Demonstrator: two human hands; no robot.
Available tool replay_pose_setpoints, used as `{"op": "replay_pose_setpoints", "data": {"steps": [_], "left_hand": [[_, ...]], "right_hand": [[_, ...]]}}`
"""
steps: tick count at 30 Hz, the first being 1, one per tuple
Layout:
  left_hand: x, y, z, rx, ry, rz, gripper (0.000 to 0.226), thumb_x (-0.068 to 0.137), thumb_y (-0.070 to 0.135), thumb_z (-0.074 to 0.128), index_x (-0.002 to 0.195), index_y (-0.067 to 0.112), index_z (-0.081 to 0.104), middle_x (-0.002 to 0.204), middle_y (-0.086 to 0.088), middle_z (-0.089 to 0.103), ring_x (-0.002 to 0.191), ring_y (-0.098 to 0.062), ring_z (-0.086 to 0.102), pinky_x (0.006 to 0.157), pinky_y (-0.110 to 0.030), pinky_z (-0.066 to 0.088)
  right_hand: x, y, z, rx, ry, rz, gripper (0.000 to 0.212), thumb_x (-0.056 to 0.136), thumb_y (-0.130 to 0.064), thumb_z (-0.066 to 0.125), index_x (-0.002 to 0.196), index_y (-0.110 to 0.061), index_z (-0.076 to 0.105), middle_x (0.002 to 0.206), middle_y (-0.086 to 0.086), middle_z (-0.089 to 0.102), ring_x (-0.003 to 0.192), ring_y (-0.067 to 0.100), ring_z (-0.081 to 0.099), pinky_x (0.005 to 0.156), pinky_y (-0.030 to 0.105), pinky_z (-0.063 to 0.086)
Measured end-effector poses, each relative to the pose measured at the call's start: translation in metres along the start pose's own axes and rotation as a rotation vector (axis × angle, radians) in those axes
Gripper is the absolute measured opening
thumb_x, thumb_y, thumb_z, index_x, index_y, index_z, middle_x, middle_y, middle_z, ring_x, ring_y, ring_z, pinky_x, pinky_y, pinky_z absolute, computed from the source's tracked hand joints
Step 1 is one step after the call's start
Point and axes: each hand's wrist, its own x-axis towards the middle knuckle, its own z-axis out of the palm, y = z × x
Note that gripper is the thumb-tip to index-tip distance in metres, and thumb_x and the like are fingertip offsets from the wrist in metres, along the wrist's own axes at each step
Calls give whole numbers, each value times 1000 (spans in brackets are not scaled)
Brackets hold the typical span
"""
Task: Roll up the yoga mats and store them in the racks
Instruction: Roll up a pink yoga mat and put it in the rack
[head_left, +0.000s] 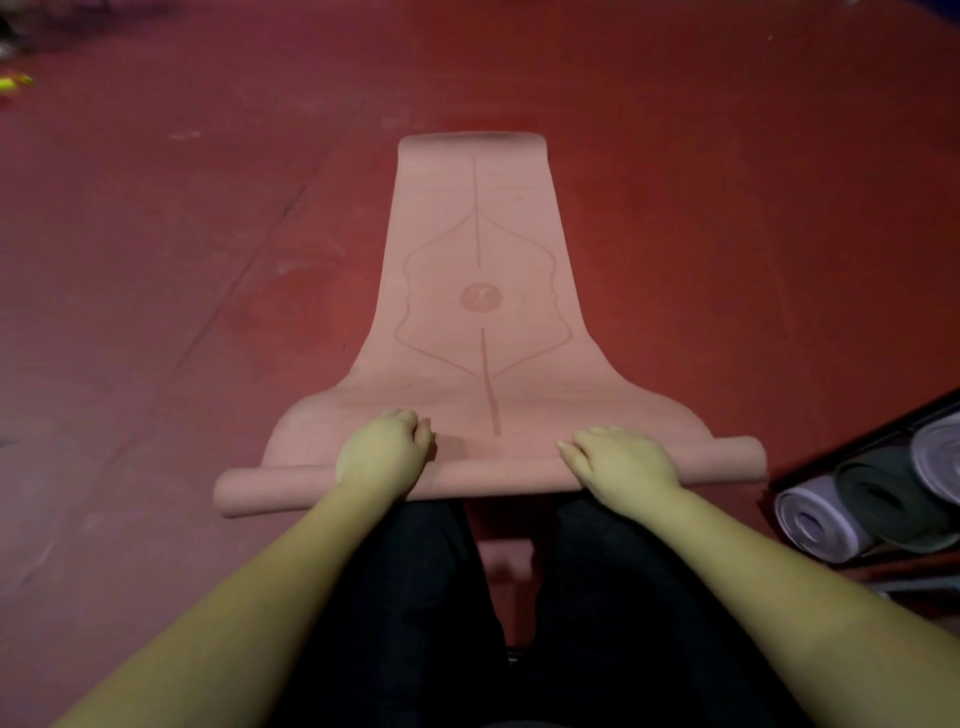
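Both hands rest on the rolled near end of the pink yoga mat (478, 291): left hand (382, 449) with fingers curled over the roll, right hand (621, 460) likewise. Beyond them, the mat lies flat on the floor (156, 260). 3 rolled mats (872, 499) sit in the rack (852, 447), right of the right hand.

A dark red floor (156, 312) fills the view, scuffed with pale marks and crossed by faint seam lines running toward eleven o'clock. At ten o'clock, in the far corner, lies a small yellow-green object (14, 83), too blurred to identify, with dim clutter (13, 31) just beyond it. Dark trousers (415, 623) cover the person's legs at six o'clock.
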Motion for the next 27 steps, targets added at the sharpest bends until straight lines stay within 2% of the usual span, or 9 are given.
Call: {"op": "replay_pose_setpoints", "data": {"steps": [4, 9, 11, 14, 16, 18, 20, 23, 27], "left_hand": [[-20, -4, 0, 164, 185, 168, 44, 93, 37, 45, 59, 12, 57, 65, -10, 60, 67, -36, 59, 58, -38, 41], [-43, -11, 18, 229, 208, 174, 45, 90, 48, 42, 66, 14, 57, 71, -6, 56, 73, -33, 53, 65, -40, 41], [-40, -10, 19, 283, 224, 151, 45, 90, 48, 41, 68, 14, 61, 75, -8, 57, 76, -33, 53, 71, -43, 41], [-28, -5, 15, 347, 174, 116, 46, 90, 43, 40, 66, 14, 66, 74, -10, 57, 74, -33, 52, 67, -41, 37], [-16, -3, 10, 338, 120, 134, 50, 90, 40, 36, 66, 14, 70, 72, -9, 60, 72, -32, 54, 63, -37, 34], [-7, 0, 2, 326, 47, 144, 53, 95, 39, 31, 78, 14, 75, 83, -7, 67, 83, -33, 59, 68, -37, 36], [8, 2, -2, 270, -28, 73, 49, 101, 39, 31, 98, 14, 73, 105, -9, 69, 100, -33, 60, 80, -36, 42], [26, 6, -8, 210, -199, -11, 52, 101, 40, 26, 106, 13, 71, 116, -15, 67, 106, -33, 61, 87, -36, 45], [37, 8, -9, 197, -256, -35, 52, 100, 39, 27, 108, 11, 70, 119, -16, 66, 107, -33, 60, 89, -36, 45]], "right_hand": [[11, -1, -4, 127, -89, 83, 51, 103, -52, 25, 107, -26, 68, 114, 3, 66, 108, 29, 59, 83, 36, 45], [20, 2, -9, 91, -176, 125, 53, 104, -51, 26, 124, -24, 66, 134, 4, 54, 127, 29, 44, 106, 40, 31], [29, 7, -11, 151, -263, 138, 56, 102, -55, 29, 121, -18, 67, 130, 8, 58, 121, 30, 50, 99, 39, 39], [43, 12, -12, 233, -323, 185, 50, 97, -62, 36, 93, -20, 63, 110, 7, 66, 100, 29, 58, 82, 36, 45], [50, 13, -14, 281, -294, 198, 48, 95, -63, 41, 78, -19, 51, 90, 4, 64, 88, 28, 56, 77, 36, 44], [50, 12, -16, 271, -216, 162, 49, 96, -59, 44, 71, -17, 48, 77, -1, 52, 88, 28, 54, 74, 36, 42], [44, 10, -15, 204, -68, 85, 49, 99, -53, 42, 72, -15, 57, 80, -1, 47, 93, 26, 52, 75, 36, 41], [23, 11, -6, 129, 133, 36, 60, 97, -54, 25, 76, -15, 66, 81, 4, 57, 87, 30, 56, 73, 39, 44], [6, 11, 1, 11, 151, 67, 51, 97, -51, 25, 78, -19, 60, 84, 2, 64, 84, 30, 60, 73, 38, 42]]}}
